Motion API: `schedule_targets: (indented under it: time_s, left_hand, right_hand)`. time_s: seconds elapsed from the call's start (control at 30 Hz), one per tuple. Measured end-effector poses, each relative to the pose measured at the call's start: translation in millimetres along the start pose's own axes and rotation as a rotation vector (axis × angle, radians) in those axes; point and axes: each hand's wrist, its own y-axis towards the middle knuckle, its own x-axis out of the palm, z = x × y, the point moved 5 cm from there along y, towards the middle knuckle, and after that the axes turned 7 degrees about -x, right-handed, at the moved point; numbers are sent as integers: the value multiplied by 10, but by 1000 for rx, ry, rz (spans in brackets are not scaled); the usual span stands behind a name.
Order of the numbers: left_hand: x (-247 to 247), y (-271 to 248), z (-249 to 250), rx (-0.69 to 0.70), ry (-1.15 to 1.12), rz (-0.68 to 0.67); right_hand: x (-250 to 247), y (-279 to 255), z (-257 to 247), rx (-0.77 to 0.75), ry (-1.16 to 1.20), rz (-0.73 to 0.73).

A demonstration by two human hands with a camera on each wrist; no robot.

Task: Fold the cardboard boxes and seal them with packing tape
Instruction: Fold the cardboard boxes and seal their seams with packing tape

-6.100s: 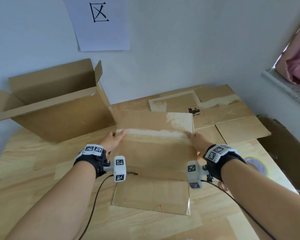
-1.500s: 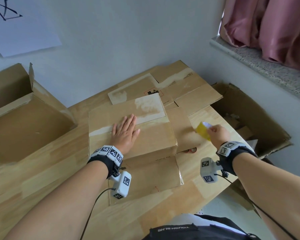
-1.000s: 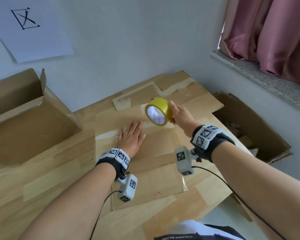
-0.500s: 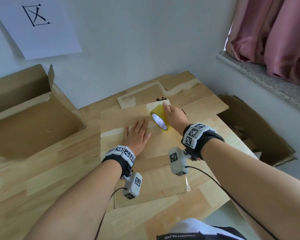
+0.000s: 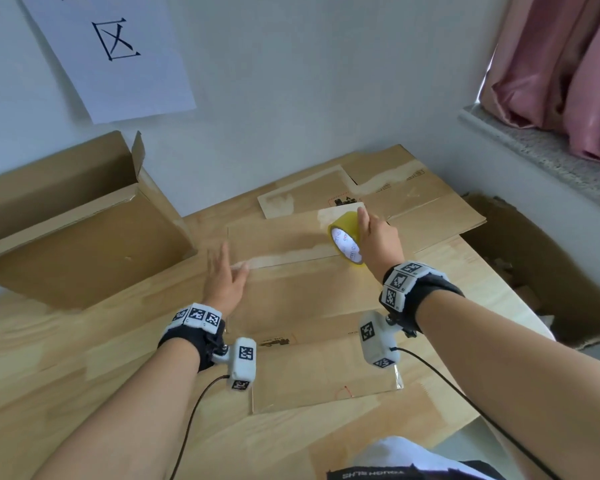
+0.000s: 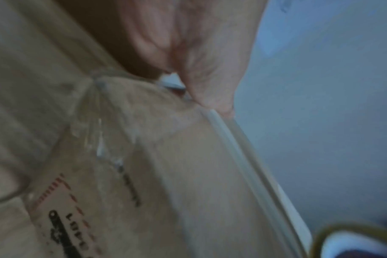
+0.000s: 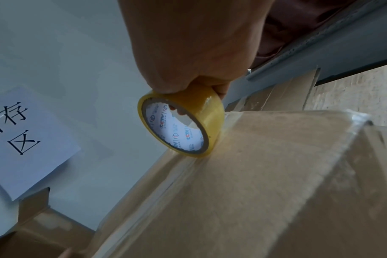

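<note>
Holding the roll of yellow packing tape point(image 5: 346, 242) in my right hand point(image 5: 378, 241), I have my grip wrapped around it: fingers point(image 7: 179, 110) through the core, thumb over the outer band, index finger stretched along the top. The roll stands on edge, its lower rim touching the top of the folded cardboard box point(image 5: 291, 271) near the box's far right corner, just by the pale seam where the two top flaps meet. In the right wrist view the roll point(image 7: 181, 124) sits right on that flap edge, and shiny old tape shows along the box's corners.

My left hand point(image 5: 224, 282) lies with its grip wide, fingers straight and spread, at the left end of the same seam, reaching toward the box's left edge. It is blurred in the head view, so I cannot tell how firmly it presses. The left wrist view is blurred too; it shows the palm point(image 6: 201, 57) above a taped cardboard corner with black print.

The box sits in the middle of the wooden counter point(image 5: 49, 368). A larger open cardboard box point(image 5: 84, 251) stands to the left against the wall. Flattened cardboard sheets point(image 5: 426, 202) lie behind and to the right. A paper sign point(image 5: 115, 53) with a black character hangs on the wall, and a pink curtain point(image 5: 561, 64) hangs over the stone sill at the right.
</note>
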Motion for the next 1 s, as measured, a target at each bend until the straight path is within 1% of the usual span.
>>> schedule_targets:
  time_s: [0.07, 0.13, 0.23, 0.37, 0.57, 0.77, 0.83, 0.9, 1.0]
  left_hand:
    - [13, -18, -131, -119, -219, -67]
    - [82, -30, -123, -177, -326, -97]
    - [132, -27, -87, -205, -429, -37]
    - [128, -18, -110, -242, -456, -6]
    - [138, 24, -98, -241, -451, 25]
    - [128, 31, -144, -267, -440, 36]
    - [130, 31, -150, -271, -440, 41]
    - [134, 32, -146, -267, -447, 40]
    - [158, 41, -150, -259, -463, 32]
  right_hand:
    - [36, 9, -14, 8, 1, -1]
    - [53, 28, 17, 54, -16, 2]
    - [52, 31, 59, 126, 42, 51]
    - [85, 30, 48, 133, 42, 71]
    - [61, 138, -12, 141, 78, 70]
    - [74, 283, -272, 41, 237, -4]
    - [146, 294, -324, 4, 215, -33]
    - [249, 264, -315, -11, 140, -90]
    - [303, 214, -212, 42, 112, -81]
